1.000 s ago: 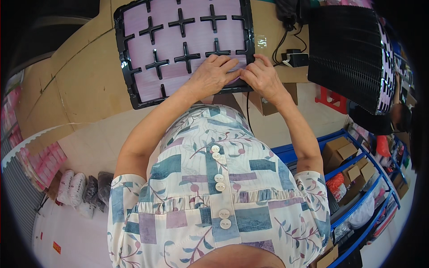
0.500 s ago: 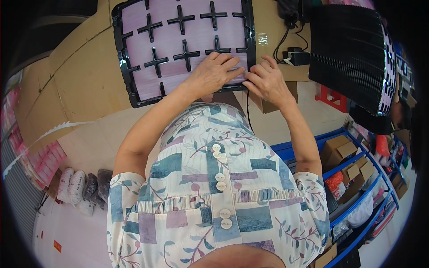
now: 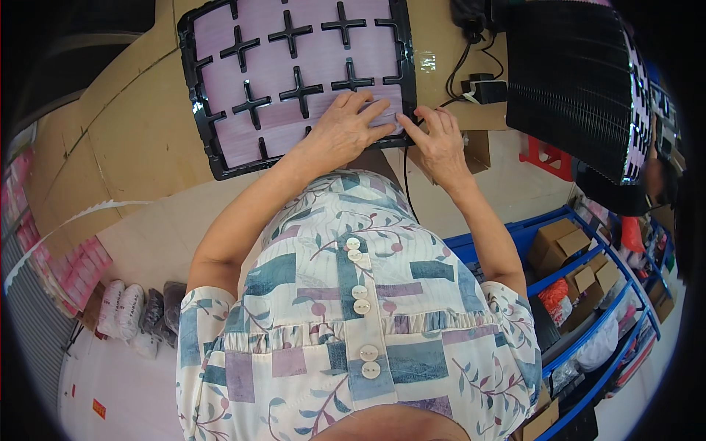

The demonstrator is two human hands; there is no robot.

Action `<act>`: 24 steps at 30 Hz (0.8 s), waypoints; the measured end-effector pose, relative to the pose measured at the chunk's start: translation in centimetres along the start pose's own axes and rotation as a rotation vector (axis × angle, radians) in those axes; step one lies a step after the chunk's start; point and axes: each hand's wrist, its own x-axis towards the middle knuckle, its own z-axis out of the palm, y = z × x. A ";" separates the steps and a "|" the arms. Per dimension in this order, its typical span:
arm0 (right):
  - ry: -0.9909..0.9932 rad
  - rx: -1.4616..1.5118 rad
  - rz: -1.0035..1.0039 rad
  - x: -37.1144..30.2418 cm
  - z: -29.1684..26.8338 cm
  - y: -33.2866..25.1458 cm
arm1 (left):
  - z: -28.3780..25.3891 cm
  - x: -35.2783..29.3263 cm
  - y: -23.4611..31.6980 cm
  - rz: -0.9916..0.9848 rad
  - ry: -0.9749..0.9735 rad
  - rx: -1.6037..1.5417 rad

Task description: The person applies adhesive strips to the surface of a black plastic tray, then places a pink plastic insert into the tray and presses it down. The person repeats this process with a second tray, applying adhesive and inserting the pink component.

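A black plastic tray (image 3: 197, 81) with raised cross-shaped dividers lies on the cardboard-covered table. Lilac-pink sheet-like pieces (image 3: 268, 65) fill the spaces between its crosses. My left hand (image 3: 340, 131) rests over the tray's near right part, its fingers spread on the pink material. At the near right corner, my right hand (image 3: 443, 145) has its thumb stretched toward the pink piece and its fingers apart from the thumb, over the tray's rim. Neither hand visibly grips anything. Part of the corner is hidden under the hands.
A tall stack of black trays (image 3: 570, 88) stands at the right. Between it and the tray lie a black adapter (image 3: 487, 90) and cables. A red stool (image 3: 546, 158), an open carton (image 3: 476, 151) and a blue shelf rack (image 3: 625, 287) are lower right. Bags (image 3: 129, 312) sit on the floor at left.
My right thumb has stretched out leftward over the tray corner, away from the other fingers. My left hand has shifted slightly and stays on the pink material.
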 end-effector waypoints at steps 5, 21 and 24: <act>-0.027 -0.019 0.048 0.2 0.7 -1.1 | 1.0 -0.1 -1.0 0.004 0.053 0.011; 0.118 0.075 0.050 -0.8 1.0 -2.1 | 1.4 0.1 -0.2 -0.130 0.189 -0.002; 0.224 0.270 0.128 -1.2 1.3 -1.3 | 1.2 0.3 -0.1 -0.159 0.206 0.049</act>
